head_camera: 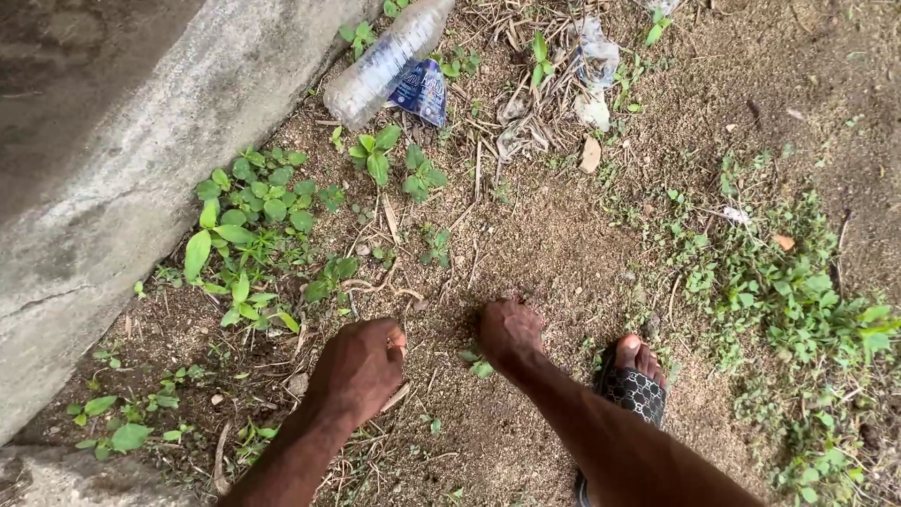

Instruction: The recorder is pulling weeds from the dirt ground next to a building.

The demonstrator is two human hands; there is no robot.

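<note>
Both forearms ran off the bottom edge, so nothing above them showed. The left hand was curled closed just above the soil, knuckles up, its fingertips tucked under; something thin and pale seemed to be pinched at its thumb side, perhaps a dry stalk, though the view was too poor to be sure. The right hand was pressed fingers-down into the ground, the tips hidden, so whether it gripped anything could not be told. A small green sprout stood just beside its wrist.

A foot in a dark patterned sandal was half covered by the right forearm, only the toes and strap showing.

At the top lay a clear plastic bottle on its side, its neck end cut off by the frame; it looked empty. A crumpled blue wrapper touched it. More clear plastic scraps lay among dry stalks nearby. A concrete kerb ran along the left, with leafy weeds beside it.
</note>
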